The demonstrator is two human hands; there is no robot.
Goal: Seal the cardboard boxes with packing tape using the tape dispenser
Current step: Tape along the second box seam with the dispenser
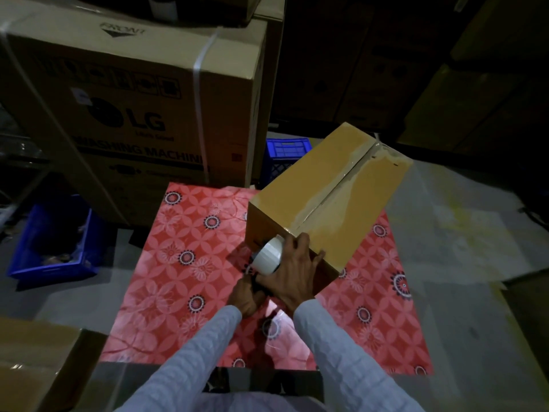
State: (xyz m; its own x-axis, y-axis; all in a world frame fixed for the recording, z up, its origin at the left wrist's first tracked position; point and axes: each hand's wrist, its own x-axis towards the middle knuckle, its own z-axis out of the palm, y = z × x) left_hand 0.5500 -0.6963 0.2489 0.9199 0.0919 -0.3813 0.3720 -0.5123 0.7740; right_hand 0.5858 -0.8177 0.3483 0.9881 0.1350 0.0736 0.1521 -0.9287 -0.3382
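cardboard box (323, 197) lying at centre right of frame on red patterned cloth (184, 263), tape running along its top seam | right hand (292, 273) spreading open, pressing box's near end | left hand (246, 295) closing around tape dispenser (267, 258) handle, white roll touching box's lower edge

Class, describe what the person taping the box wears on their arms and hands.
Both arms wear long, pale grey-white sleeves with a fine ribbed or crinkled texture, reaching to the wrists. The left hand and right hand are bare: no gloves. No rings, watch or markings are discernible in the dim light.
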